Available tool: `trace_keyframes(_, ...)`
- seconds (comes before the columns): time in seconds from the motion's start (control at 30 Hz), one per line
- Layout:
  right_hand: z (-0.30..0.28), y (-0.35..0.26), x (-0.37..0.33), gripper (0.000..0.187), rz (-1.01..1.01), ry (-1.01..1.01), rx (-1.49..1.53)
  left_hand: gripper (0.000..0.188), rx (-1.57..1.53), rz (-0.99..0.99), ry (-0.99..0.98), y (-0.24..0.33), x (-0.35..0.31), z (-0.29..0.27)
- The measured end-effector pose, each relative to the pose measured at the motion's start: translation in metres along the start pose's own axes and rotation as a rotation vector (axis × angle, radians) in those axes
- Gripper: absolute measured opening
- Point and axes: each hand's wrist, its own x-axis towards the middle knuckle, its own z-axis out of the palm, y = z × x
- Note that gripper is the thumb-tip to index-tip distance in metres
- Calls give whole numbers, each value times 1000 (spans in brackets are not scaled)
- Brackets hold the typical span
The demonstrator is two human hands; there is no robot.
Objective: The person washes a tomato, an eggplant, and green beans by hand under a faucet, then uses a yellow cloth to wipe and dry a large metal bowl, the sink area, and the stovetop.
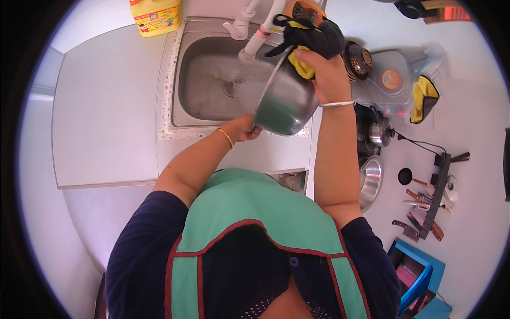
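Note:
A shiny metal basin (289,106) is tipped on its side over the right part of the sink (212,87), with its mouth toward the left. The fingers of my left hand (245,127) are closed on its near rim. My right hand (330,77) is at the basin's far upper side, closed on a yellow and black cloth (304,63). Part of the cloth lies against the basin near the rim, and a dark bunched part stands out above my fingers. The inside of the basin is hidden.
A faucet (248,52) reaches over the sink from the back. On the left stands a yellow jug (156,17). To the right are a lidded pot (378,130), a metal bowl (371,183), a hanging cloth (424,100) and a wall rack (435,196) with knives.

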Motion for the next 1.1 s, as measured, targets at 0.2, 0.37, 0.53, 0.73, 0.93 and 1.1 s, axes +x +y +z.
trace_keyframes(0.2, 4, -18, -39, 38, -18, -9, -147, 12, 36, -56, -60, -17, -11, 27)
trace_keyframes(0.37, -69, -21, -113, 40, -79, 215, 63, 9, 183, 76, 154, -22, -18, 37)
trace_keyframes(0.53, -155, 5, -197, 42, -84, 452, 10, 20, 7, 449, 281, -3, -35, 51)
trace_keyframes(0.73, -197, 35, -271, 47, 20, 590, 154, 50, 1147, 1130, 767, 16, -75, 137)
trace_keyframes(0.93, -196, 52, -315, 46, -50, 302, -128, 51, 1874, 1709, 898, 28, -122, 209)
trace_keyframes(1.1, -182, 54, -326, 31, -74, 243, -7, 53, 2050, 1985, 938, 41, -171, 237)
